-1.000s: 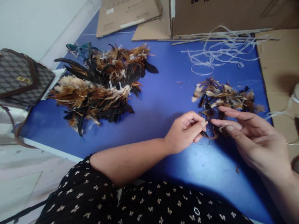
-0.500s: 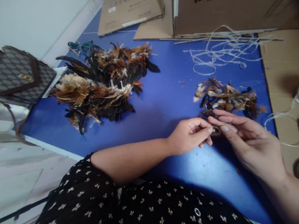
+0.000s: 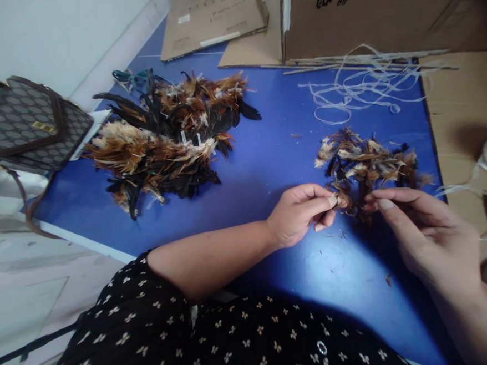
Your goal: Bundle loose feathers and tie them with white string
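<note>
My left hand [image 3: 298, 215] is pinched shut on the stems of a few small brown feathers [image 3: 341, 200] just above the blue table [image 3: 267, 158]. Beside it, my right hand [image 3: 422, 231] has thumb and fingers pressed together at the near edge of a small loose pile of brown, black and white feathers [image 3: 369, 162]; what it pinches is too small to make out. A large heap of bundled brown and black feathers [image 3: 165, 138] lies to the left, apart from both hands.
A tangle of pale plastic strips [image 3: 361, 82] lies at the back right, in front of a cardboard box [image 3: 381, 11]. Flat cardboard [image 3: 211, 18] lies at the back. A patterned handbag [image 3: 22, 125] stands at the left. Cardboard [image 3: 459, 106] covers the right edge.
My hands, which met half a second ago, have drawn slightly apart. The right hand has shifted right to the small pile's edge, and the left keeps its pinch.
</note>
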`<state>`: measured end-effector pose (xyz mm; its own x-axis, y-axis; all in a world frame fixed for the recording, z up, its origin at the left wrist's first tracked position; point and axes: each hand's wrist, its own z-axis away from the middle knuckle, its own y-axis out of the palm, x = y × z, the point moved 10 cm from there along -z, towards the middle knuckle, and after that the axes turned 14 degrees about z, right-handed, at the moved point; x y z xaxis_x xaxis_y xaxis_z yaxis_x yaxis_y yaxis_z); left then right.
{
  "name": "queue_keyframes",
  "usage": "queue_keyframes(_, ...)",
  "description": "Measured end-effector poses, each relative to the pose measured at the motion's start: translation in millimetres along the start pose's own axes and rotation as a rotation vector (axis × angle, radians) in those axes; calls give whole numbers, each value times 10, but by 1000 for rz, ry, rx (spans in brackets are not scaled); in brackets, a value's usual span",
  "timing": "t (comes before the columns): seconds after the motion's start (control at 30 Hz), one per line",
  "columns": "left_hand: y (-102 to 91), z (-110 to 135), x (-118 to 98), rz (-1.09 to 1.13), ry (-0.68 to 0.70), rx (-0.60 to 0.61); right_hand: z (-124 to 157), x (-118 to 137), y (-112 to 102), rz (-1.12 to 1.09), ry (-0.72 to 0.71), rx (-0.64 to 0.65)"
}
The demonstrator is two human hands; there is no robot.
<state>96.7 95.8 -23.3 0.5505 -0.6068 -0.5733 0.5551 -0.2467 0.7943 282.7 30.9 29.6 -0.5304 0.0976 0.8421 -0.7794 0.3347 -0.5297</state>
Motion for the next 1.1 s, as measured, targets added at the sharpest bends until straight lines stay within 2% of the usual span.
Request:
queue_keyframes(0.07, 4, -4, -17, 31, 6, -3, -5, -19, 43, 65, -6, 57)
queue_keyframes(0.27, 64, 0, -28, 51, 1, 44, 10, 264, 249, 117, -223, 195)
queue_keyframes(0.4, 62, 5, -31, 45, 8, 37, 3, 256, 233, 163, -240, 153)
queue_keyframes(0.57, 33, 27, -57, 12, 25, -17, -32, 35, 133, 129, -69, 119)
queue_keyframes(0.63, 34, 30, -61, 15, 30, -16, -36, 18, 98, 123, -42, 97)
queue_keyframes(0.8, 41, 31, -51, 20, 29, 5, -2, 136, 212, 127, -126, 166)
queue_keyframes(0.9, 117, 48, -40, -22, 24, 90, 24, 199, 288, 159, -200, 201)
queue_keyframes(1.0, 193, 70, -18, -92, 16, 171, 41, 262, 289, 201, -292, 174)
queue_keyframes(1.1, 167, 61, -46, -98, 49, 139, 28, 228, 217, 213, -270, 100)
